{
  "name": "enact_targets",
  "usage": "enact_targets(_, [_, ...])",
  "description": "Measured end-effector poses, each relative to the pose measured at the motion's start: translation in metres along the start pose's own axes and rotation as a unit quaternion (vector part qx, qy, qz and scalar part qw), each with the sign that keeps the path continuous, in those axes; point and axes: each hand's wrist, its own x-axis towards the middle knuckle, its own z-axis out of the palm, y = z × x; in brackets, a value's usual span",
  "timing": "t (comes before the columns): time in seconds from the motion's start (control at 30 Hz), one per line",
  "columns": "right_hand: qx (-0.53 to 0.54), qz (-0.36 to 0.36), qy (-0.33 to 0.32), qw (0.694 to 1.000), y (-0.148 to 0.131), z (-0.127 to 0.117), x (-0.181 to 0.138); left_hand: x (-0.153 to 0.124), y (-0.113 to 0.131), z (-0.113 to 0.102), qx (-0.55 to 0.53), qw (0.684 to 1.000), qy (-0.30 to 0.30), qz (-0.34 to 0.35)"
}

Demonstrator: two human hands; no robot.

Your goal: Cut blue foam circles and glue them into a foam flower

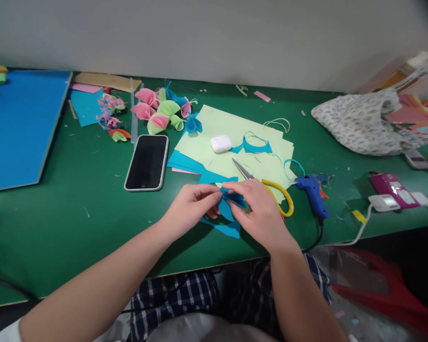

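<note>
Between both hands is a blue folded paper flower [228,205], its petals fanned out toward the right. My left hand [194,206] pinches its left side with thumb and fingertips. From the other side, my right hand [255,209] grips the folds, its fingers over the top and thumb below. Blue paper scraps [223,229] lie under the hands. Just beyond my right hand rest scissors with yellow handles [288,202], partly hidden by it. Pale green sheets [207,128] lie behind, carrying a small white case [221,143] and a curved blue paper offcut [257,147].
A phone [147,163] lies left of the sheets, with finished paper flowers [160,111] behind it. On the right are a blue glue gun [312,192] with its cord, a purple device [394,190] and a patterned cloth pouch [356,121]. A blue board [17,128] covers the far left.
</note>
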Motion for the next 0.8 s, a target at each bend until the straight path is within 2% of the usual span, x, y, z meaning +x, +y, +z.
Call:
enact_targets(0.57, [0.002,0.02,-0.021,1.0,0.0037,-0.002,-0.005,0.0041,-0.0008,-0.0009,-0.045,0.999,0.011,-0.016])
enact_targets(0.73, [0.066,0.064,-0.023,0.996,0.0033,-0.0067,-0.0046,0.0052,-0.0017,-0.0005,-0.041,0.998,0.046,0.0])
enact_targets(0.8, [0.118,0.093,0.001,0.989,0.0048,-0.0085,-0.004,0.0047,-0.0041,-0.0012,-0.01,0.997,0.075,0.031])
